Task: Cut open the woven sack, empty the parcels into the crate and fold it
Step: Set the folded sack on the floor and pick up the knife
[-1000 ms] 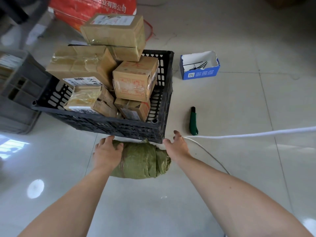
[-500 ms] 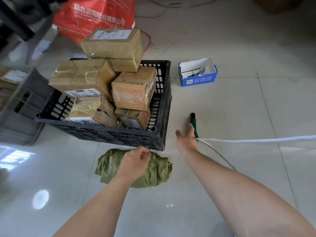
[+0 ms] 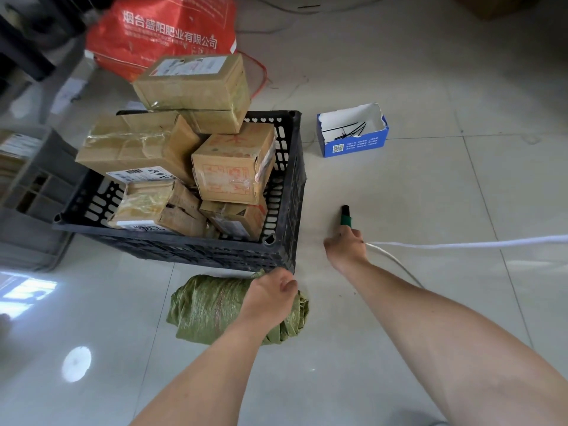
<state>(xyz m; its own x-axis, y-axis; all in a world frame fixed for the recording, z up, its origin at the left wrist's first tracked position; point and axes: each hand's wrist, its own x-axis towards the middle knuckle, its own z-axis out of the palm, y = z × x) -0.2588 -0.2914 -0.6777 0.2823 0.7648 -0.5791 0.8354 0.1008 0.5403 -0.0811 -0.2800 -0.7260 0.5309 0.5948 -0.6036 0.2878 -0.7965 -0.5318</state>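
The green woven sack (image 3: 212,309) lies rolled into a bundle on the floor, just in front of the black crate (image 3: 215,250). Several taped cardboard parcels (image 3: 233,167) are piled in the crate above its rim. My left hand (image 3: 270,298) sits on the bundle's right part, fingers curled into the fabric. My right hand (image 3: 345,247) reaches out to the right of the crate and covers the near end of the green utility knife (image 3: 345,217) on the floor. Whether its fingers have closed round the knife is hidden.
A white cord (image 3: 461,242) runs across the floor from my right hand to the right edge. A blue-and-white open box (image 3: 353,146) with black cable ties stands behind the knife. A red printed bag (image 3: 159,32) lies behind the crate, and grey crates (image 3: 27,210) stand at the left.
My left hand slid from the bundle's left end to its right part. My right hand left the bundle and moved forward onto the knife's handle. The knife itself has not moved.
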